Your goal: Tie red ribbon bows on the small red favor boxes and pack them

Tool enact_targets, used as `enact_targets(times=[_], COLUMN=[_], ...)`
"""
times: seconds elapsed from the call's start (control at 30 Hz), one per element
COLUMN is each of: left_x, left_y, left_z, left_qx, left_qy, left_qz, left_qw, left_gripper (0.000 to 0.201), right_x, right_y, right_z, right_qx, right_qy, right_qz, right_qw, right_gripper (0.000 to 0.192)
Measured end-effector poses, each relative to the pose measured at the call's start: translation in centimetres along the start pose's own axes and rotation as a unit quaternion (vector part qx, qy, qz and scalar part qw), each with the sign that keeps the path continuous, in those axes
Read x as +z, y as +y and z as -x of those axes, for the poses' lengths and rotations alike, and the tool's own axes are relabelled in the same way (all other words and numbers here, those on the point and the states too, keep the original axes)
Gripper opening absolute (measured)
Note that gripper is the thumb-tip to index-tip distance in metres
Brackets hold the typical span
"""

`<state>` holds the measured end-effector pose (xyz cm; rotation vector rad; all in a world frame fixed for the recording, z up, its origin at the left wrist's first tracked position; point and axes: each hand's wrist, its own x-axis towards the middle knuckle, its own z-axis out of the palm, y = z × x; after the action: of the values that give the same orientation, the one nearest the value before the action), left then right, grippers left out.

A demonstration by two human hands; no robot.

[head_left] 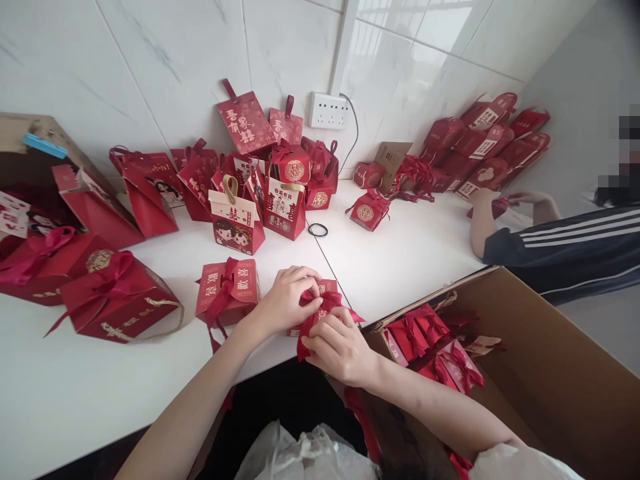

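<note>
My left hand (289,293) and my right hand (337,347) both grip the red ribbon (327,305) of a small red gift box (326,288) lying at the near edge of the white table (410,253). The hands hide most of the box. Just left of my left hand lies another red box with a ribbon (227,291). A cardboard carton (540,373) at my right holds several red ribboned boxes (430,340).
Many red gift bags and boxes (260,193) stand along the tiled wall, more at the left (115,300) and far right (480,150). A black hair tie (318,230) lies mid-table. Another person's arms (500,220) rest on the table at right. A wall socket (327,110) holds a plugged cable.
</note>
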<state>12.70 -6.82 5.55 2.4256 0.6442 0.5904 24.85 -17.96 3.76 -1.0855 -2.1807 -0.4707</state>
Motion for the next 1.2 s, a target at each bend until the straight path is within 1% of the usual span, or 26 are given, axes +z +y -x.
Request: enact_targets(times=[0.07, 0.13, 0.2, 0.23, 0.27, 0.3, 0.33, 0.37, 0.4, 0.43, 0.47, 0.5, 0.53, 0.63, 0.77, 0.8, 0.87, 0.93, 1.0, 1.03, 1.07, 1.13, 1.2], left_x=[0.0, 0.0, -0.1, -0.1, -0.2, -0.2, -0.3, -0.3, -0.3, -0.3, -0.3, -0.3, -0.3, -0.2, -0.1, -0.1, -0.1, -0.1, -0.2, -0.2, -0.1, 0.0, 0.1], left_y=[-0.1, -0.1, -0.1, -0.1, 0.0, 0.0, 0.1, 0.1, 0.1, 0.1, 0.0, 0.0, -0.1, -0.1, -0.1, -0.1, -0.1, -0.1, 0.0, 0.1, 0.1, 0.3, 0.5], left_z=[-0.1, -0.1, -0.1, 0.0, 0.0, 0.1, 0.2, 0.3, 0.3, 0.4, 0.4, 0.4, 0.3, 0.2, 0.2, 0.3, 0.4, 0.5, 0.7, 0.7, 0.8, 0.9, 1.0], left_qx=[0.000, -0.002, -0.007, -0.008, -0.009, -0.008, -0.007, -0.005, -0.004, -0.003, -0.003, -0.004, -0.006, -0.012, -0.017, -0.019, -0.021, -0.018, -0.017, -0.023, -0.035, -0.081, -0.131], left_qy=[0.001, 0.002, 0.001, 0.000, -0.002, -0.004, -0.004, -0.005, -0.004, -0.002, 0.000, 0.001, 0.001, -0.001, -0.005, -0.005, -0.005, 0.002, 0.024, 0.043, 0.067, 0.117, 0.146], left_qz=[0.002, 0.004, 0.008, 0.012, 0.017, 0.023, 0.030, 0.036, 0.041, 0.043, 0.043, 0.041, 0.039, 0.032, 0.032, 0.033, 0.034, 0.032, 0.030, 0.030, 0.028, 0.010, -0.021], left_qw=[1.000, 1.000, 1.000, 1.000, 1.000, 1.000, 1.000, 0.999, 0.999, 0.999, 0.999, 0.999, 0.999, 0.999, 0.999, 0.999, 0.999, 0.999, 0.999, 0.998, 0.997, 0.990, 0.980], left_gripper=[0.008, 0.008, 0.008, 0.008, 0.008, 0.008, 0.008, 0.007, 0.006, 0.006, 0.005, 0.006, 0.007, 0.010, 0.011, 0.011, 0.012, 0.012, 0.014, 0.015, 0.015, 0.017, 0.020], right_x=[0.1, -0.2, -0.9, -1.4, -1.9, -2.4, -2.9, -3.3, -3.6, -3.8, -3.9, -4.0, -4.0, -4.3, -4.8, -4.9, -5.3, -5.6, -5.9, -5.9, -5.8, -5.2, -4.3], right_y=[-0.2, -0.2, 0.2, 0.6, 1.2, 1.8, 2.4, 2.9, 3.4, 3.7, 3.9, 4.0, 3.9, 3.4, 2.6, 2.5, 2.6, 3.2, 4.3, 4.9, 5.4, 6.1, 6.2], right_z=[0.1, 0.2, 0.3, 0.3, 0.4, 0.4, 0.4, 0.5, 0.6, 0.7, 0.8, 1.0, 1.1, 1.3, 1.3, 1.2, 1.2, 1.2, 1.0, 0.8, 0.6, -0.1, -0.9], right_qx=[-0.009, -0.010, 0.012, 0.047, 0.102, 0.173, 0.253, 0.336, 0.409, 0.461, 0.494, 0.512, 0.522, 0.535, 0.547, 0.546, 0.536, 0.507, 0.480, 0.480, 0.491, 0.528, 0.550], right_qy=[-0.001, 0.012, 0.029, 0.036, 0.036, 0.023, -0.008, -0.051, -0.105, -0.156, -0.193, -0.213, -0.218, -0.215, -0.244, -0.253, -0.277, -0.326, -0.364, -0.362, -0.344, -0.290, -0.262], right_qz=[-0.014, -0.037, -0.072, -0.082, -0.085, -0.084, -0.088, -0.103, -0.136, -0.185, -0.240, -0.287, -0.323, -0.374, -0.416, -0.422, -0.422, -0.414, -0.393, -0.372, -0.345, -0.279, -0.235], right_qw=[1.000, 0.999, 0.997, 0.995, 0.990, 0.981, 0.963, 0.935, 0.896, 0.854, 0.813, 0.781, 0.759, 0.727, 0.684, 0.678, 0.676, 0.682, 0.695, 0.707, 0.722, 0.748, 0.757], right_gripper=[0.011, 0.009, 0.008, 0.012, 0.016, 0.020, 0.024, 0.029, 0.035, 0.040, 0.042, 0.043, 0.041, 0.038, 0.038, 0.039, 0.040, 0.041, 0.043, 0.046, 0.050, 0.057, 0.059])
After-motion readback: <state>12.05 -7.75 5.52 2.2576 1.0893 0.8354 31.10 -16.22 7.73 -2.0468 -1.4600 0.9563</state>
